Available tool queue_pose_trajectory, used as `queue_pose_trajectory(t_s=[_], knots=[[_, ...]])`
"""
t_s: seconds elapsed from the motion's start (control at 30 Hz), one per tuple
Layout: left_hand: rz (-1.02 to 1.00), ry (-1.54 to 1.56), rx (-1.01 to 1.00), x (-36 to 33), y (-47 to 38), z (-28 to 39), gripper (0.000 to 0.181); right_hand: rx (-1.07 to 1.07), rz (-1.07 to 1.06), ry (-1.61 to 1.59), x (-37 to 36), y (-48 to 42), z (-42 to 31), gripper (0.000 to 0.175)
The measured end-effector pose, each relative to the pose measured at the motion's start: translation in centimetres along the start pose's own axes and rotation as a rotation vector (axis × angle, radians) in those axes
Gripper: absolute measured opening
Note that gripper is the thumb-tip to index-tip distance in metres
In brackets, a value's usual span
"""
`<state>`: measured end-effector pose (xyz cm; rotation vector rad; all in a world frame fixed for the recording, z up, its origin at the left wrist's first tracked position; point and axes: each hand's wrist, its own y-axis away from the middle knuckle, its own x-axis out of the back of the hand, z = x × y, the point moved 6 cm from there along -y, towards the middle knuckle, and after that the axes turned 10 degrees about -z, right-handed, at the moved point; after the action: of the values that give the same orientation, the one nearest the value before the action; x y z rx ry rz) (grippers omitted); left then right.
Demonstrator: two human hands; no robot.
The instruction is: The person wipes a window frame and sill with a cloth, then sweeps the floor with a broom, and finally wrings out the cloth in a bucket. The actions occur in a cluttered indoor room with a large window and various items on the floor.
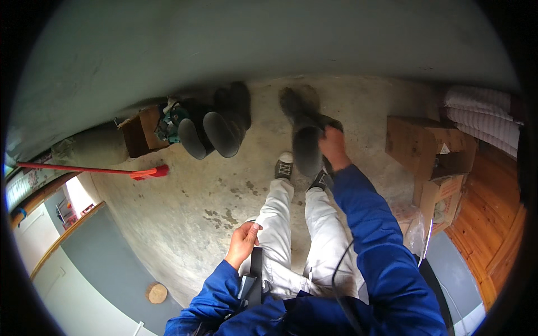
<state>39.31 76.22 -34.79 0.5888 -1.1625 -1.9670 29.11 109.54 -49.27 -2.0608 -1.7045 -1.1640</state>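
Observation:
My right hand is closed at the top of a dark rubber boot, with the arm stretched forward. A second dark shaft shows just behind the hand, and I cannot tell whether the fingers hold both. The boots' feet lie toward the wall, and their wide tops are near my sneakers. My left hand hovers over my left thigh, its fingers curled and the thumb laid against them. Nothing shows in it. Left of the held boots, another pair of dark rubber boots stands on the concrete floor.
A red broom reaches in from the left. Beside the other boots are a green machine and an open cardboard box. To the right are stacked cardboard boxes, folded striped fabric and wooden panelling. A grey wall rises ahead.

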Motion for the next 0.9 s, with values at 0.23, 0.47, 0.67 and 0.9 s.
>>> queue_pose_trajectory(t_s=[0.23, 0.47, 0.67, 0.9], knots=[[0.113, 0.003, 0.025, 4.5, 0.9, -1.0, 0.028, 0.002, -0.161, -0.119, -11.8, -5.9, -9.4, 0.008], [0.052, -0.004, 0.026, 3.9, -0.3, -0.3, 0.028, -0.003, -0.162, -0.271, -9.2, -3.9, -8.6, 0.026], [-0.045, -0.088, 0.017, 1.8, -2.7, 2.2, 0.026, -0.127, 0.023, -0.272, 3.6, 4.0, 8.1, 0.032], [-0.196, -0.313, -0.146, -6.5, -7.9, 13.4, 0.024, -0.870, 0.484, -0.196, 21.9, 20.8, 27.4, 0.027]])
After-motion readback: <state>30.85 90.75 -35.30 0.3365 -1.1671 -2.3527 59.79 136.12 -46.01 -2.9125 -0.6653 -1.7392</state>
